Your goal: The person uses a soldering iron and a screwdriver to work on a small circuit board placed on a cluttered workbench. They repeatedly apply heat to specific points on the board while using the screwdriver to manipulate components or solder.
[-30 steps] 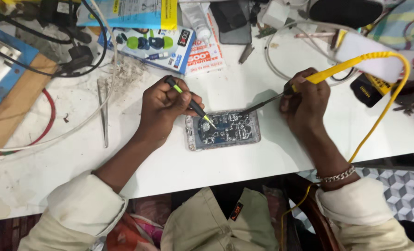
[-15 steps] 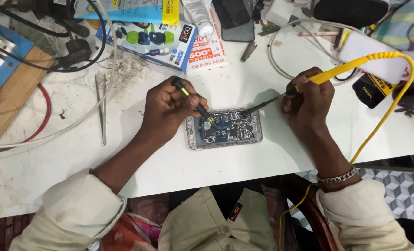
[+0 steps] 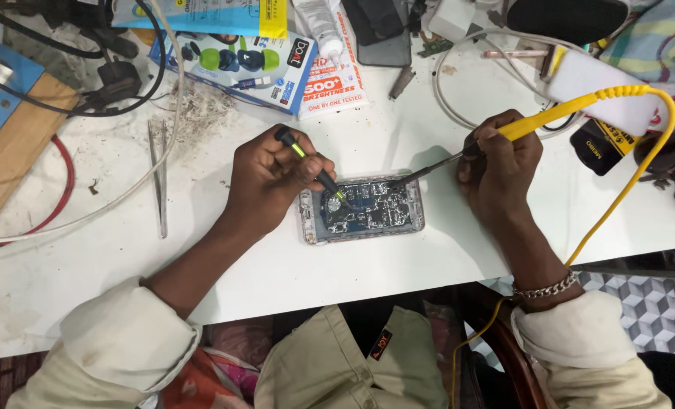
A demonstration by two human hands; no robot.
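Note:
An opened phone with its circuit board showing lies on the white table, just in front of me. My left hand grips a small black and yellow screwdriver whose tip rests on the left part of the board. My right hand holds a yellow-handled soldering iron; its dark metal tip reaches the board's upper edge. A yellow cable runs from the iron's handle down past my right wrist.
Metal tweezers lie left of my left hand. Boxes and printed packs sit at the back, with black and white cables. A blue and wooden board is far left, and a white block lies far right.
The screwdriver tip has shifted slightly left on the board. The view has shifted a little; both hands stay at the phone.

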